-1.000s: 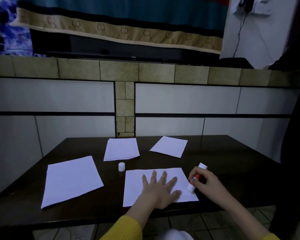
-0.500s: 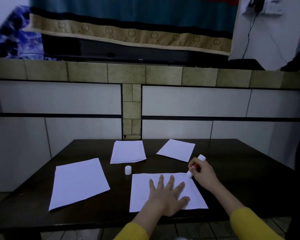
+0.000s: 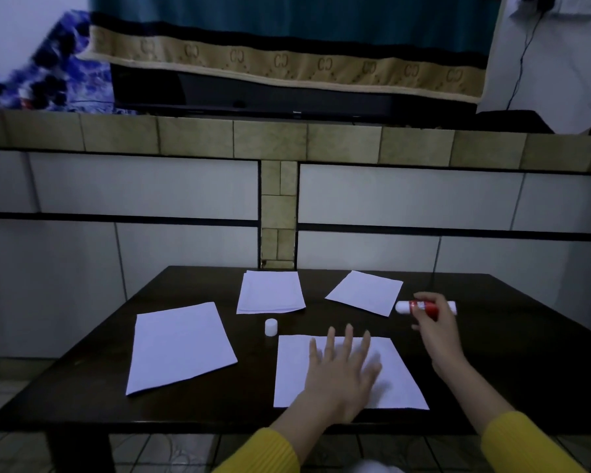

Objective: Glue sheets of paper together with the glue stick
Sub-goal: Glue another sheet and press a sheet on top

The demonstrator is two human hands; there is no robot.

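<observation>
My left hand (image 3: 343, 367) lies flat with spread fingers on the near white sheet (image 3: 403, 377) on the dark table (image 3: 512, 363). My right hand (image 3: 435, 331) holds the red-and-white glue stick (image 3: 423, 306) sideways above the table, to the right of that sheet and off the paper. The stick's white cap (image 3: 271, 327) stands by itself just beyond the sheet's far left corner. A larger sheet (image 3: 180, 346) lies at the left. A small stack of sheets (image 3: 270, 291) and a single sheet (image 3: 365, 292) lie at the back.
A tiled wall with a ledge (image 3: 287, 141) rises right behind the table's far edge. A patterned cloth (image 3: 287, 63) hangs over a dark bar on the ledge. Tiled floor shows below the table's near edge.
My right hand has lifted the glue stick off the near sheet and carried it back and to the right, turning it level. My left hand stays pressed on the sheet.
</observation>
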